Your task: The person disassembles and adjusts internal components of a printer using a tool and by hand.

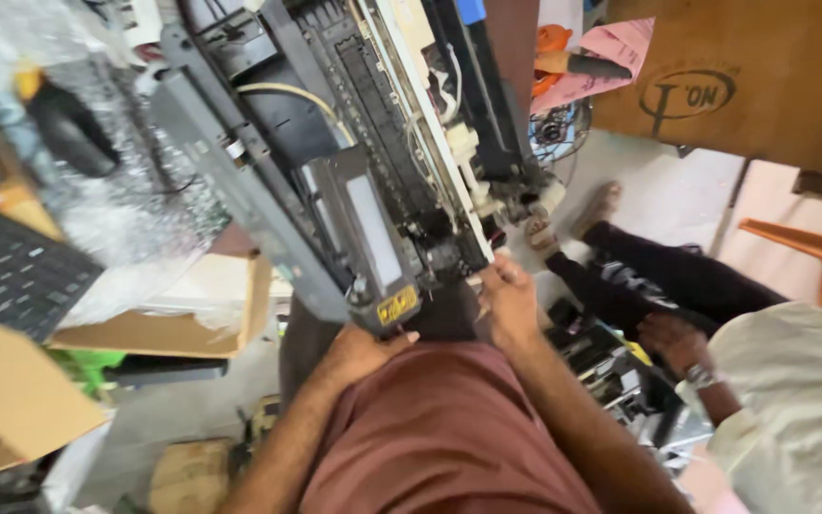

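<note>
Two hands hold one big machine part in the head view. The printer assembly (335, 171), a long dark frame of plastic and metal with rollers, a pale cable and a yellow sticker, lies tilted across the person's lap and reaches up and away toward the top of the picture. The left hand (359, 350) sits under its near end, just below the sticker, fingers curled around the lower corner and gripping it. The right hand (508, 303) pinches the near right edge, fingertips closed on the pale strip beside the white gears.

The assembly looks stiff and fairly heavy, and top-heavy at this slant, so it probably wants support at both ends of the frame. The solid grey side rail seems the safest place to grip; the white gears, thin cable and rollers look fragile and easy to snap.

Around it are a keyboard (7, 271), cardboard boxes (183, 319), bubble wrap (121, 205) and another person's arm (696, 366) at the right.
</note>
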